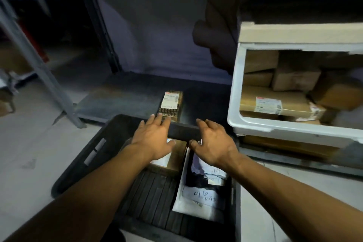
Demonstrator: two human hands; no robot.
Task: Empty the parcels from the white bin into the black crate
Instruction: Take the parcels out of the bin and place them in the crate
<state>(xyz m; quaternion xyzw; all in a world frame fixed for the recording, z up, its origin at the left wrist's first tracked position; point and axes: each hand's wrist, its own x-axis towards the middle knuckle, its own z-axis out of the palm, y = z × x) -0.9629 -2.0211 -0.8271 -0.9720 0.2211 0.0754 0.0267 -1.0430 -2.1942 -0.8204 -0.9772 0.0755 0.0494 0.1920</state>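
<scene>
**Q:** Layout, largest first?

**A:** The shelf unit (149,92) fills the far side. The white bin (238,92) stands at its right end, open face toward me, and it is well stocked with cardboard parcels (275,102). The black crate (78,161) sits on the floor right below me, its far rim against the shelf's front edge. Inside it already lie a brown box (176,161) and a white mailer (198,200). One small labelled box (170,104) lies alone on the shelf deck, just past the crate's far rim.

**Q:** Your hands?

**A:** Both reach over the far rim, fingers straight and spread, holding nothing. My left hand (155,139) lies over the rim, its fingertips (155,119) at the near end of the small box; whether they touch it, I cannot tell. My right hand (213,143) rests on the rim just beside the left one.

**Q:** What does the next move turn on?

**A:** Direction. The bin's parcels lie up and to the right of both hands, and the right hand is the nearer one. The large flat parcel with the label runs left to right across the bin's opening. My judgement: most of the job remains, and the right hand should lead the reach.
</scene>
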